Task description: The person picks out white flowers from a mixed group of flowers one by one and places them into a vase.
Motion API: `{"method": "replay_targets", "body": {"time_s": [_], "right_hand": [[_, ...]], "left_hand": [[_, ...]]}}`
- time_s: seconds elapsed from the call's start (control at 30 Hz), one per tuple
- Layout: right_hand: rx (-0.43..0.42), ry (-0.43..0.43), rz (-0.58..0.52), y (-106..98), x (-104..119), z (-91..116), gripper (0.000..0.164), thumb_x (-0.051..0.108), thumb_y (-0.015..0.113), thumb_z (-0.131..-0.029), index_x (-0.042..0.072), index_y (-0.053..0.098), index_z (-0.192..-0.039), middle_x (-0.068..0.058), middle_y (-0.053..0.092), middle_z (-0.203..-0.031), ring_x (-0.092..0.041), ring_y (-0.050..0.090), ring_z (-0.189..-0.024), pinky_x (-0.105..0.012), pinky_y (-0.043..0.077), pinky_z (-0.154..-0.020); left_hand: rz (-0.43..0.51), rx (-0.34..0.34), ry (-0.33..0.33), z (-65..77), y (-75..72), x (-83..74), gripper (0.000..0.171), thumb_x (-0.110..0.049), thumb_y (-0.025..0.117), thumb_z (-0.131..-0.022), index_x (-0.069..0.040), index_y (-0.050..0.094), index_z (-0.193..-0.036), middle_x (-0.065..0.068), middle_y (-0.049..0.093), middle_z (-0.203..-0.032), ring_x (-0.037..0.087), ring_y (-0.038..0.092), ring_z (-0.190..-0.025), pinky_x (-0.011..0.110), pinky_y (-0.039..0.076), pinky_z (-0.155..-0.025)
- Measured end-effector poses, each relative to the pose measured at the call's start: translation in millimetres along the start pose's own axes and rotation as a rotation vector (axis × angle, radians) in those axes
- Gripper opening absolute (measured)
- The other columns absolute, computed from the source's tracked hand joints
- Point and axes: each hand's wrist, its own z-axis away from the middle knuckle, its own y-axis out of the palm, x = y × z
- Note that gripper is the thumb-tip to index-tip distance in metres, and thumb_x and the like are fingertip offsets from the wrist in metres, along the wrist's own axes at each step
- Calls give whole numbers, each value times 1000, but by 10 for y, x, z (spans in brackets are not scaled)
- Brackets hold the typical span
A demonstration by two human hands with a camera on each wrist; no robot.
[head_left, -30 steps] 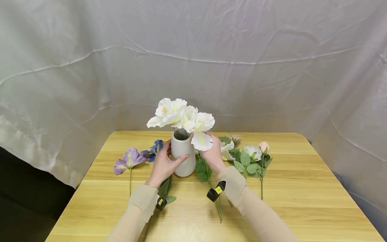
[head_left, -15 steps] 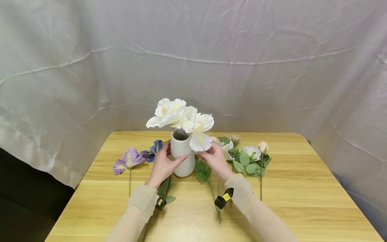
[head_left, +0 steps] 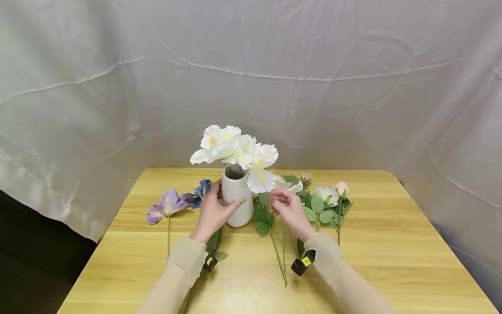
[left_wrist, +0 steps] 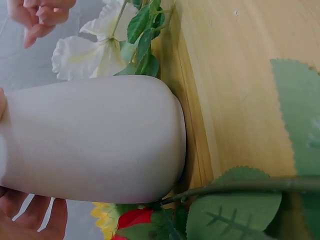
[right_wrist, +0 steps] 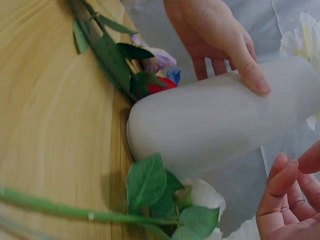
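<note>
Far past the left hand (head_left: 211,213) and the right hand (head_left: 290,209) hangs a big, wrinkly grey cloth (head_left: 251,52). Under both hands is a wide wooden table (head_left: 376,270).

The white vase (head_left: 240,192) stands up on the table, right in the left hand's hold. That hand wraps around its side, with the thumb on the near face. A bunch of white flowers (head_left: 221,144) sits in the vase, higher than both hands, with one floppy petal hanging toward the right hand.

A long green stem (head_left: 277,253) lies between the two hands, its leaves by the foot of the vase.

The right hand is next to the vase but not on it. Its fingers are bent, the tips meet the thumb, and it looks like it has nothing in it.

A purple flower (head_left: 169,204) lies off to the left of the left hand. Right of the right hand is a white rose (head_left: 326,196). A blue flower (head_left: 201,190) is just beside the left hand's fingers. A red flower (right_wrist: 162,85) is low down, below that hand. A little peach bud (head_left: 342,189) is beside the rose.
</note>
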Motion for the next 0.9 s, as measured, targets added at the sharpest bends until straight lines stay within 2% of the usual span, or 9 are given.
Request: {"method": "replay_targets", "body": {"time_s": [0.37, 0.47, 0.6, 0.67, 0.73, 0.9], "right_hand": [[-11, -30, 130, -342, -75, 55, 24, -3, 52, -95, -7, 60, -117, -25, 67, -101, -14, 66, -75, -23, 55, -67], [11, -33, 180, -458, -93, 95, 26, -1, 53, -96, -8, 59, -120, -29, 65, -106, -14, 65, -78, -24, 56, -67], [48, -21, 245, -611, -150, 183, 29, 1, 53, -96, -9, 58, -123, -30, 67, -109, -19, 68, -82, -30, 59, -70], [60, -11, 263, -679, -195, 235, 28, 0, 53, -96, -9, 58, -122, -30, 68, -110, -21, 69, -83, -32, 61, -72], [80, 10, 266, -740, -242, 286, 28, 0, 54, -95, -10, 58, -122, -30, 68, -110, -21, 70, -84, -33, 62, -74], [199, 76, 192, -816, -301, 389, 36, 5, 55, -98, -12, 50, -129, -33, 65, -118, -26, 72, -94, -32, 62, -79]], "left_hand": [[-79, -43, -43, -37, 14, -19, 88, -43, 83, -82, -4, 42, -149, 20, 64, -131, 35, 65, -116, 51, 57, -94], [-116, -58, -38, -30, -5, -47, 88, -45, 81, -83, -3, 41, -150, 21, 63, -131, 36, 64, -116, 52, 56, -94], [-141, -89, -24, 22, -71, -92, 84, -45, 80, -84, -8, 44, -149, 16, 61, -135, 34, 63, -117, 51, 56, -90], [-143, -117, 0, 59, -108, -112, 78, -44, 81, -84, -10, 47, -146, 13, 61, -134, 33, 63, -115, 50, 57, -86], [-145, -155, 52, 101, -135, -119, 69, -39, 81, -84, -9, 53, -140, 13, 62, -129, 31, 64, -109, 48, 57, -80], [-154, -247, 267, 170, -133, -121, 33, -22, 80, -85, -3, 64, -106, 13, 64, -97, 26, 63, -85, 42, 55, -69]]}}
